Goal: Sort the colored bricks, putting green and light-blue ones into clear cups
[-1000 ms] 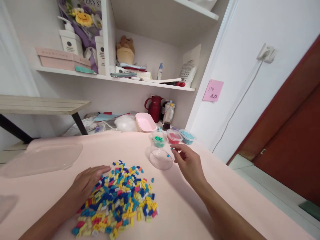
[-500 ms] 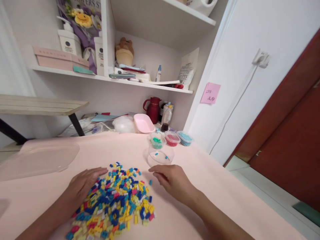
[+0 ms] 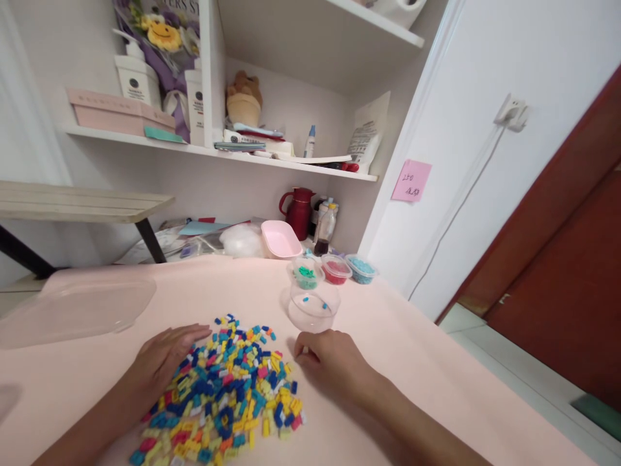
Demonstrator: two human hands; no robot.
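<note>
A heap of small plastic bricks [image 3: 228, 388] in blue, yellow, pink and white lies on the pink table [image 3: 436, 395]. My left hand [image 3: 162, 359] rests flat and open on the heap's left edge. My right hand [image 3: 330, 362] sits at the heap's right edge, its fingers curled in a pinch at the table surface; what they hold is hidden. Just beyond it stands a clear round bowl [image 3: 313, 306] with two blue bricks inside.
Behind the bowl stand three small tubs: green bricks [image 3: 306, 274], red bricks [image 3: 336, 268], light-blue bricks [image 3: 361, 267]. A clear lid [image 3: 72, 310] lies at the left. A pink dish [image 3: 281, 238], red jug [image 3: 301, 212] and bottles sit by the wall under shelves.
My right hand came back from the clear bowl, leaving blue bricks in it, and dropped to the heap's right edge, where its fingers have curled in. The left hand stayed put.
</note>
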